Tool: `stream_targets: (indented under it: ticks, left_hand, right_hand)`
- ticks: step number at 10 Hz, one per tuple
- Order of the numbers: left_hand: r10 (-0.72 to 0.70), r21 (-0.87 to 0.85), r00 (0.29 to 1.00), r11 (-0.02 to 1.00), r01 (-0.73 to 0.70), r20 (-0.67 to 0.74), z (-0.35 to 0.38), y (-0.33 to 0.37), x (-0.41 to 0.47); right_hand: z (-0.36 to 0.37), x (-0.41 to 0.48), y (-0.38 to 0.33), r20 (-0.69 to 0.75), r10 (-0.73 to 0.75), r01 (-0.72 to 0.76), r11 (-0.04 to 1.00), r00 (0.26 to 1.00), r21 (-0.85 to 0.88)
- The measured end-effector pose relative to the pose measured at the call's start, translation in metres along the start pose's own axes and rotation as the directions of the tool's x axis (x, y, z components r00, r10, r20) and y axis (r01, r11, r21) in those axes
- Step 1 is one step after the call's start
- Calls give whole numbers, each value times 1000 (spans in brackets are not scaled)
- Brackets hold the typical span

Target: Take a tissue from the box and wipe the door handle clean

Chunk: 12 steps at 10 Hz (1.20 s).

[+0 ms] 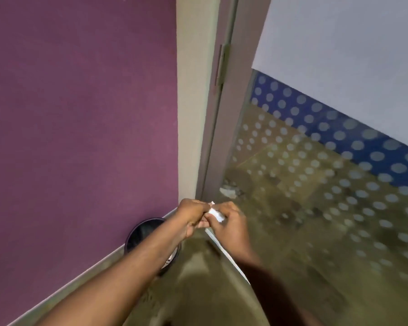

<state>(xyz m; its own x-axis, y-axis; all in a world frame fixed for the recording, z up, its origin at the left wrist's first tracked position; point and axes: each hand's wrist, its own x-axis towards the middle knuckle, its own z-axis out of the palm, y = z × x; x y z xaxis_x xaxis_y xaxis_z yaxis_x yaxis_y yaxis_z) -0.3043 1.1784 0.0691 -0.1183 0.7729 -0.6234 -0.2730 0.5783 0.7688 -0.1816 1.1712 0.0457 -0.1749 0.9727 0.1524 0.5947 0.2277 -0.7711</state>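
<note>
**Tissue in both hands, low centre of frame**

Item: white tissue point(216, 215), wadded small, pinched between left hand point(191, 217) and right hand point(229, 225); fingers of both closed on it. Below left: dark bin point(139, 234) against purple wall point(80, 114). Glass door point(316, 172) at right; no handle or tissue box in view. Step, judged: bunching or discarding. Next calls for locating the handle, or dropping the wad in the bin.

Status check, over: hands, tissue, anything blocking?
Left hand and right hand both pinching white tissue. Door handle not in view. Black bin below left forearm.
</note>
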Motion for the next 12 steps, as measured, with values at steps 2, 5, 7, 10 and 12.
stream_targets:
  ticks: [2,5,7,10,12]
  left_hand:
    - [-25,226,997,973,43,-80,-104,-6,60]
    - [324,873,920,487,36,-219,-269,-57,121]
    - [357,924,925,383,-20,-128,-311,-91,149]
    - [308,985,951,162,-51,-1,-324,-111,199]
    - [247,998,968,22,-58,50,-325,-127,209]
  right_hand:
    - [101,41,-2,245,62,-61,998,967,-12]
    - [245,89,13,407,247,-152,956,880,-251]
    - [307,96,45,483,277,-96,925,831,-367]
    - [346,92,73,619,214,126,880,756,-458]
    - [349,96,78,590,205,97,893,781,-439]
